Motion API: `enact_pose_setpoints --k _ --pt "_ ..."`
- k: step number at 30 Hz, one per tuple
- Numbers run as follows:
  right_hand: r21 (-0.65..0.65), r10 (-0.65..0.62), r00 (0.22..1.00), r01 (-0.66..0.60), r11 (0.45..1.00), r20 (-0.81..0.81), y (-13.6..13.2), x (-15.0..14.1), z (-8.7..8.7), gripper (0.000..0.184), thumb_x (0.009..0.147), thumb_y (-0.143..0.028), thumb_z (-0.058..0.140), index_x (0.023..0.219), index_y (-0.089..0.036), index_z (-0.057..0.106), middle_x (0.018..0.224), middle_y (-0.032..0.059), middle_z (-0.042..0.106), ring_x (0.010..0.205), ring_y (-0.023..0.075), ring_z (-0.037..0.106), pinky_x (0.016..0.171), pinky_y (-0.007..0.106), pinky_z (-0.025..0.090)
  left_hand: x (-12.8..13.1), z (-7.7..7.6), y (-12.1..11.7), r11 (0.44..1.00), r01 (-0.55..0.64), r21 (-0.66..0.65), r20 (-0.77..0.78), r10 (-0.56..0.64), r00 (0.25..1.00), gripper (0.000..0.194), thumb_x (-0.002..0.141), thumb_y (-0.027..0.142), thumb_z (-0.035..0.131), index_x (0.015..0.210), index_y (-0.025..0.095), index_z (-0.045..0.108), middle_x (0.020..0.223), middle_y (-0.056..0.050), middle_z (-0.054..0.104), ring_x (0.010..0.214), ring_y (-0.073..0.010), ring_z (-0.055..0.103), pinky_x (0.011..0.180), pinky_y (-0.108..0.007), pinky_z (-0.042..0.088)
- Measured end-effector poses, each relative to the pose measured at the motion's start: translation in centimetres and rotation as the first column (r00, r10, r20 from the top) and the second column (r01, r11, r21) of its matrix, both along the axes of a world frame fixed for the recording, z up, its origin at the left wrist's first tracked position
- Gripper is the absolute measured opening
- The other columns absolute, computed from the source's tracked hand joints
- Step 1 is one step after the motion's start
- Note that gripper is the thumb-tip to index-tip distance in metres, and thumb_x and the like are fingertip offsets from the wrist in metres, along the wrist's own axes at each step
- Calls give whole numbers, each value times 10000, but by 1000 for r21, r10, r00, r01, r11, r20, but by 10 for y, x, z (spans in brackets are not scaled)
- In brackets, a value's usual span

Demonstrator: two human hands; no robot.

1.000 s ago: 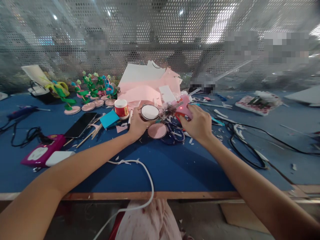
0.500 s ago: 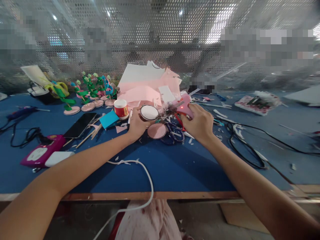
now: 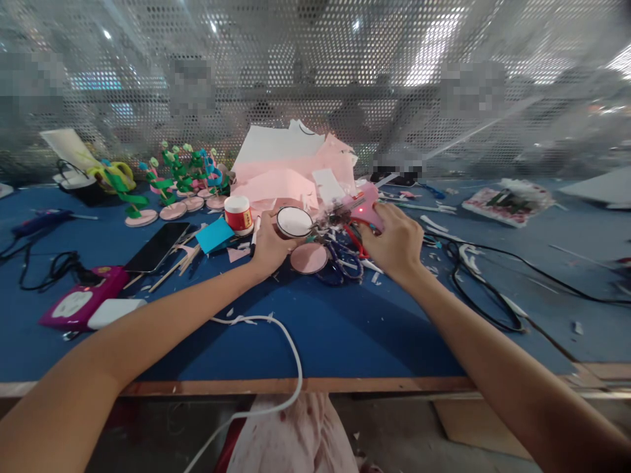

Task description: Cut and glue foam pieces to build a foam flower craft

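The left hand pinches a round, white, dark-rimmed piece over the blue tabletop; the right hand clasps a pink plastic glue gun, its barrel slanting leftward, tip beside the piece's right edge.

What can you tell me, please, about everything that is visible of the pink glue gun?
The pink glue gun has a smooth body that looks like plastic, with a small red light glowing on its side. The right hand grips its handle, holding it above the cluttered table. Its front part, greyish and unclear, points towards the round white piece with a dark rim. I cannot tell whether the tip touches that piece.
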State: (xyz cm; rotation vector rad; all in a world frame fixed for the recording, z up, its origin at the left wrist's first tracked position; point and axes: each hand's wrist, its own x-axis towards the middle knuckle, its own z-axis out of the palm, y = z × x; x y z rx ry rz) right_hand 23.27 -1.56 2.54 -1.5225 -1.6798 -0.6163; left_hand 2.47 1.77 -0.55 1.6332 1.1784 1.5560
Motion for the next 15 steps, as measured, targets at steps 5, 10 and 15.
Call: enact_pose_setpoints --k 5,10,15 --pt "9 -10 1000 10 1000 -23 0 1 0 270 726 -244 535 960 -146 629 937 113 675 799 253 616 614 320 429 0 -1 0 999 38 -1 26 -38 999 735 448 239 829 1039 182 395 964 -61 591 935 -229 600 807 -413 495" --pt "8 -13 1000 13 1000 -26 1 2 0 273 724 -230 525 965 -153 626 917 110 671 803 260 615 629 334 440 0 -2 1 998 49 47 14 -50 999 729 447 264 834 1026 186 397 993 -71 585 945 -234 595 806 -412 492" --pt "20 -6 999 7 1000 -40 2 3 -1 278 727 -236 525 973 -153 624 939 117 667 831 266 616 655 346 448 0 -2 1 997 51 57 -10 -50 999 722 447 269 836 1012 187 394 980 -69 589 941 -232 590 816 -401 475"
